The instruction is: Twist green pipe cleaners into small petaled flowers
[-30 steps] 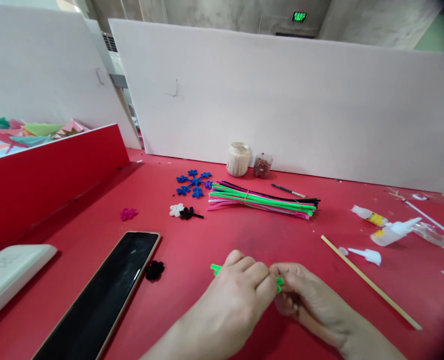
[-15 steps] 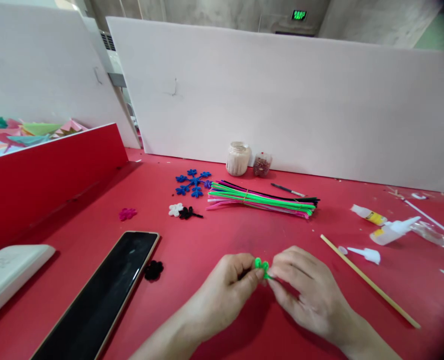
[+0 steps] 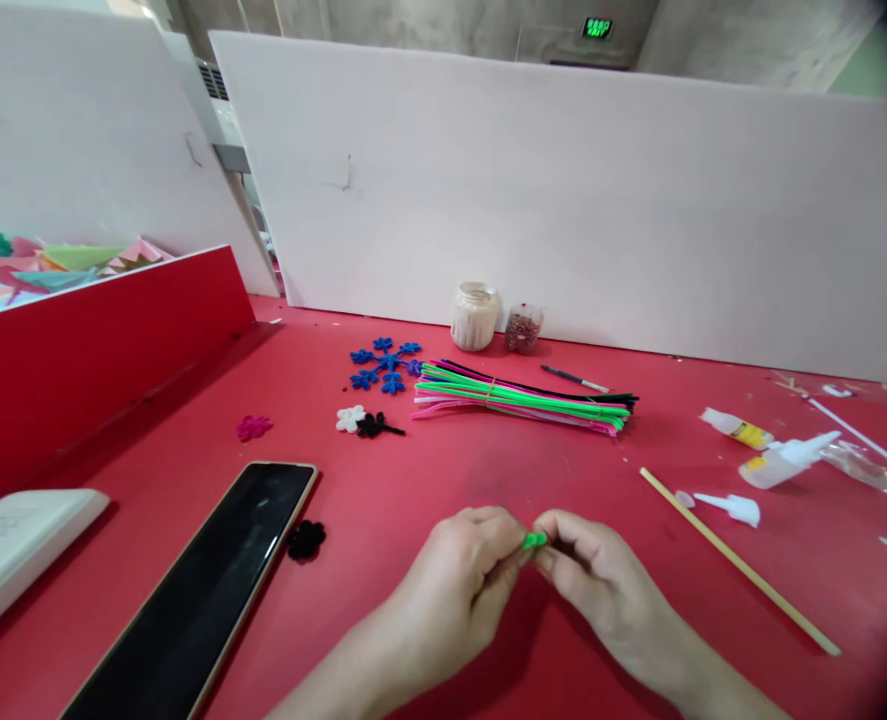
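A small looped piece of green pipe cleaner (image 3: 534,540) is pinched between my two hands above the red table. My left hand (image 3: 467,575) grips its left side with thumb and fingers closed. From the other side, my right hand (image 3: 600,580) pinches it between thumb and fingertips. Most of the piece is hidden by the fingers. Beyond my hands lies a banded bundle of pipe cleaners (image 3: 518,396) in green, pink and black. Pipe-cleaner flowers lie to the left: a blue snowflake-like one (image 3: 389,366), a white one (image 3: 351,419), black ones (image 3: 306,540) and a magenta one (image 3: 254,428).
A phone (image 3: 210,580) and a white box-like device (image 3: 27,550) lie at the left. Rightward are a wooden stick (image 3: 739,562), glue bottles (image 3: 784,462) and a white nozzle (image 3: 735,509). A jar (image 3: 474,318) and a small container (image 3: 523,329) stand before the white panel (image 3: 563,200).
The green piece has been turned, so its loops now show edge-on between my fingers. My left hand has shifted slightly right, and the right hand's fingers have changed their pinch.
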Tool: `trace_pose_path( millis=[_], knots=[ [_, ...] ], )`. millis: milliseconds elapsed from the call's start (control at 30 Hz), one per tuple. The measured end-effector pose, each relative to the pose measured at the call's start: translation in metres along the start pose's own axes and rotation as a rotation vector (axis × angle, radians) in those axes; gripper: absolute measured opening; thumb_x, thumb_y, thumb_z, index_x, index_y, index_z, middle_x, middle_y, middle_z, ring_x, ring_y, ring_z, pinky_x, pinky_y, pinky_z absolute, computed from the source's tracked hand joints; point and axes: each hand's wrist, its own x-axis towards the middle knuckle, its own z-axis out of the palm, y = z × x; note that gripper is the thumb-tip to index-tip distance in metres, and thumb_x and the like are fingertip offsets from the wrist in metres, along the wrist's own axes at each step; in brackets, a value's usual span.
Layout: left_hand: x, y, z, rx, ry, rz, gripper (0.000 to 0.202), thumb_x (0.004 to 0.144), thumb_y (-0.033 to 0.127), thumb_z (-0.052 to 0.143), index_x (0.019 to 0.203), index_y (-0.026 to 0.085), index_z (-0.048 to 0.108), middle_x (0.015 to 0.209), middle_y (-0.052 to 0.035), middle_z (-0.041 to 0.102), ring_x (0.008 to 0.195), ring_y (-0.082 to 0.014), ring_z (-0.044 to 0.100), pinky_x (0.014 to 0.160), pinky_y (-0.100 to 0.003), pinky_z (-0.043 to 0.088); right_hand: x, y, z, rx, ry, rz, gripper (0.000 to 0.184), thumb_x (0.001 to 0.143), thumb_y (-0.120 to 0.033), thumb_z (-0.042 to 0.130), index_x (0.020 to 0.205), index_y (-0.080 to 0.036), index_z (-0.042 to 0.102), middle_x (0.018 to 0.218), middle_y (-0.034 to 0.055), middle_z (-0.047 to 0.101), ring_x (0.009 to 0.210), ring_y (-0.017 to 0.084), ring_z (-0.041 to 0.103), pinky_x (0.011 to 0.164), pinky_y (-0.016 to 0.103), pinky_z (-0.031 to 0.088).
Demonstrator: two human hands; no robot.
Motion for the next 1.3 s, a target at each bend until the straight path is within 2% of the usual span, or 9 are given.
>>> trace_pose_path(
  millis=[100,167,300,433,533,733,900,1067,1300],
  knots=[
    [-0.001,-0.001,0.004,0.053,-0.013,0.042,0.023,0.078,0.011,0.037,0.056,0.018,0.035,0.058,0.0025,0.039,0.054,-0.0103,0.032,0.052,-0.023,0.024,0.003,0.005,-0.005,0.356,-0.161,0.245,0.011,0.078,-0.023,0.043,0.069,-0.016,0.046,0.052,-0.0066,0.035,0.045,0.007,0.028,0.042,0.019,0.022],
    [0.001,-0.002,0.009,-0.019,0.036,-0.013,0.024,0.079,0.014,0.038,0.056,0.017,0.039,0.058,0.0023,0.039,0.053,-0.0102,0.033,0.051,-0.023,0.025,0.006,0.007,-0.008,0.438,-0.160,0.301,0.010,0.076,-0.019,0.044,0.067,-0.016,0.046,0.051,-0.0066,0.037,0.044,0.006,0.028,0.042,0.018,0.020],
    [0.005,-0.004,0.019,-0.428,0.218,-0.243,0.022,0.081,0.026,0.042,0.062,0.016,0.047,0.054,0.0038,0.039,0.049,-0.0085,0.032,0.047,-0.021,0.026,0.008,0.003,-0.007,0.401,0.007,0.208,0.015,0.081,-0.029,0.048,0.075,-0.016,0.052,0.054,-0.0055,0.041,0.046,0.007,0.034,0.043,0.018,0.025],
    [0.007,-0.004,0.023,-0.722,0.301,-0.412,0.025,0.078,0.033,0.050,0.061,0.015,0.050,0.046,0.0058,0.038,0.041,-0.0065,0.031,0.041,-0.020,0.023,0.007,-0.002,-0.002,0.290,0.111,0.051,0.018,0.082,-0.033,0.048,0.089,-0.018,0.055,0.066,-0.0020,0.051,0.057,0.010,0.045,0.052,0.020,0.037],
    [0.007,-0.002,0.025,-0.791,0.327,-0.406,0.028,0.075,0.035,0.054,0.056,0.014,0.050,0.047,0.0035,0.045,0.042,-0.0074,0.041,0.044,-0.021,0.029,0.006,-0.003,0.002,0.168,0.175,-0.053,0.013,0.081,-0.031,0.050,0.080,-0.018,0.055,0.072,-0.0008,0.053,0.065,0.012,0.049,0.060,0.023,0.041],
    [0.004,0.004,0.025,-0.916,0.282,-0.456,0.024,0.073,0.035,0.057,0.066,0.013,0.055,0.054,0.0012,0.052,0.048,-0.0099,0.049,0.051,-0.023,0.038,0.005,-0.003,-0.001,0.028,0.195,-0.055,0.017,0.082,-0.031,0.047,0.072,-0.018,0.050,0.061,-0.0035,0.046,0.056,0.011,0.044,0.053,0.022,0.038],
    [0.005,-0.002,0.024,-0.907,0.282,-0.391,0.021,0.068,0.032,0.063,0.065,0.012,0.058,0.057,0.0023,0.050,0.053,-0.0085,0.045,0.054,-0.022,0.037,0.005,-0.005,-0.003,-0.001,0.194,-0.051,0.019,0.081,-0.030,0.048,0.067,-0.018,0.047,0.057,-0.0057,0.037,0.052,0.009,0.033,0.048,0.021,0.030],
    [0.005,-0.004,0.022,-0.861,0.296,-0.368,0.014,0.068,0.025,0.064,0.065,0.012,0.061,0.055,0.0029,0.048,0.054,-0.0080,0.039,0.053,-0.021,0.031,0.004,-0.005,-0.002,0.065,0.147,-0.020,0.018,0.080,-0.031,0.048,0.068,-0.018,0.046,0.059,-0.0054,0.036,0.054,0.010,0.031,0.049,0.022,0.029],
    [0.003,0.002,0.024,-0.886,0.377,-0.339,0.011,0.072,0.020,0.060,0.063,0.014,0.061,0.061,0.0016,0.051,0.061,-0.0092,0.041,0.060,-0.021,0.033,0.004,-0.007,0.006,0.060,0.137,-0.058,0.020,0.084,-0.030,0.043,0.067,-0.019,0.040,0.059,-0.0059,0.030,0.054,0.010,0.028,0.048,0.021,0.028]
  ],
)
